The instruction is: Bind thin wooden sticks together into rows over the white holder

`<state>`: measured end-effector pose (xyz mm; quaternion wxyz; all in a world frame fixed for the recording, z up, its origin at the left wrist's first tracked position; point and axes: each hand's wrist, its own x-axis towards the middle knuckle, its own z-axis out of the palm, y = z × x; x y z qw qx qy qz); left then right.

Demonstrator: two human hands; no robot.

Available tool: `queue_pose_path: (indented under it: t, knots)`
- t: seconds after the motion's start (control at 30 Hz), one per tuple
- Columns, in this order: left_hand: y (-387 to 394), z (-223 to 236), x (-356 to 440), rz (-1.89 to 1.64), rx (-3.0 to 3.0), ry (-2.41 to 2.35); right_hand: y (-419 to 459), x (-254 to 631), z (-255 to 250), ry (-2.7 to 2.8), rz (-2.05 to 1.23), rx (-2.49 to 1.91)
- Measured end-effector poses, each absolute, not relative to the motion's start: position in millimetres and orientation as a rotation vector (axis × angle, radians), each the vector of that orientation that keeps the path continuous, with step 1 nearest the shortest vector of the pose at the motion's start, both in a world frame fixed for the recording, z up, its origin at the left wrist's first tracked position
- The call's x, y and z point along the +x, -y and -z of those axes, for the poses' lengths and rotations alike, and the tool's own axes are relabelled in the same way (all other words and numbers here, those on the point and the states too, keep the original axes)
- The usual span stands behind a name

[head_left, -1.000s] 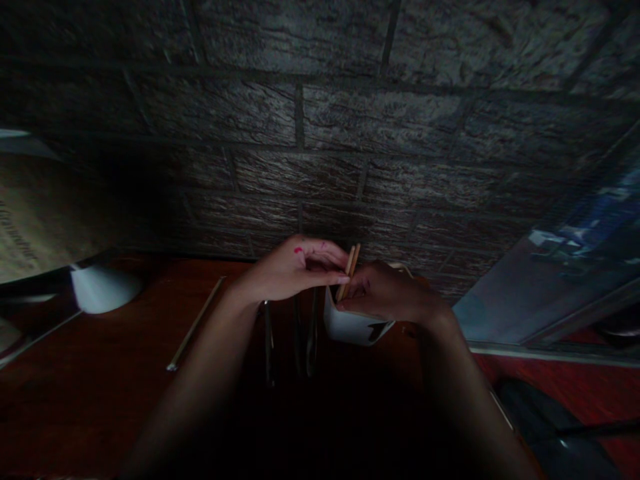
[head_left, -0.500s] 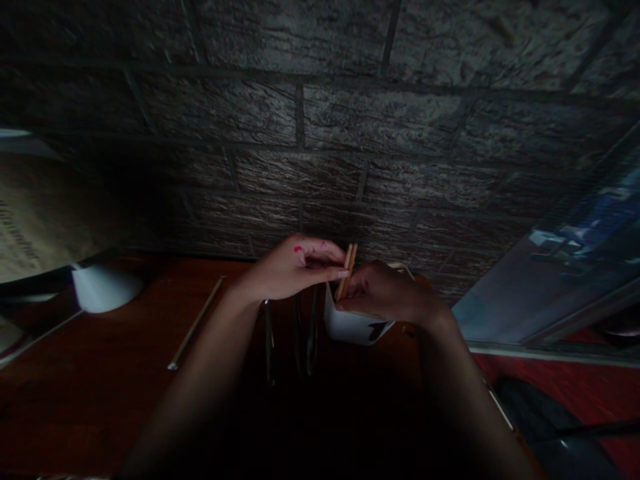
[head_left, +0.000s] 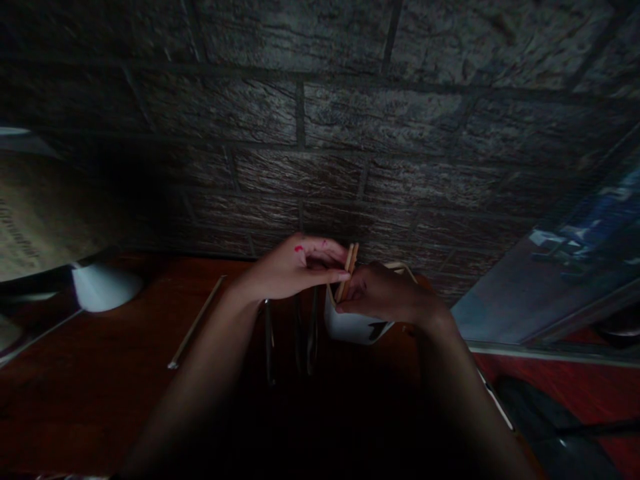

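My left hand (head_left: 295, 270) is closed, its thumb and fingers pinching two slim, pale wooden sticks (head_left: 351, 259) side by side. The sticks stand tilted, upper ends leaning right. My right hand (head_left: 383, 293) curls round their lower part, its fingertips partly hidden. Both hands meet over the near left rim of a white container (head_left: 357, 329) with a dark mark on its side and a tan rim. The right hand covers most of its opening, so its contents are hidden.
Dark metal tools, perhaps tongs (head_left: 311, 340), lie left of the container on the brown wooden table (head_left: 100, 373). A thin rod (head_left: 197, 323) lies farther left, near a white cone-shaped object (head_left: 105, 288). A brick-patterned wall (head_left: 320, 167) rises behind; a black seat (head_left: 555, 427) stands right.
Almost nothing differs. Both hands keep their grip on the sticks, which have shifted very slightly right.
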<state>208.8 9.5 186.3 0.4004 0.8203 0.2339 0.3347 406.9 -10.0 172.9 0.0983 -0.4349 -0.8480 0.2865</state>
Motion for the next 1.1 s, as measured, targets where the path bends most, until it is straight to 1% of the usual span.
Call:
queue_pose_path:
  t: [0.1, 0.27, 0.53, 0.73, 0.83, 1.0, 1.1]
  knots:
    - [-8, -187, 209, -0.857, 2.076, -0.595, 11, 407, -173, 2.508, -0.826, -1.312]
    - [-8, -189, 210, -0.881, 2.118, -0.601, 12, 408, -177, 2.484, -0.886, -1.323]
    - [-10, -186, 209, -0.885, 2.148, -0.582, 14, 410, -185, 2.53, -0.789, -1.331]
    - [-10, -185, 210, -0.914, 2.061, -0.558, 13, 410, -183, 2.554, -0.805, -1.291]
    - [-10, -186, 211, -0.912, 2.057, -0.56, 14, 409, -183, 2.557, -0.77, -1.338]
    - [-9, -187, 211, -0.906, 2.076, -0.565, 15, 409, -185, 2.54, -0.83, -1.344]
    - [-9, -187, 210, -0.901, 2.091, -0.562, 17, 409, -188, 2.533, -0.81, -1.368]
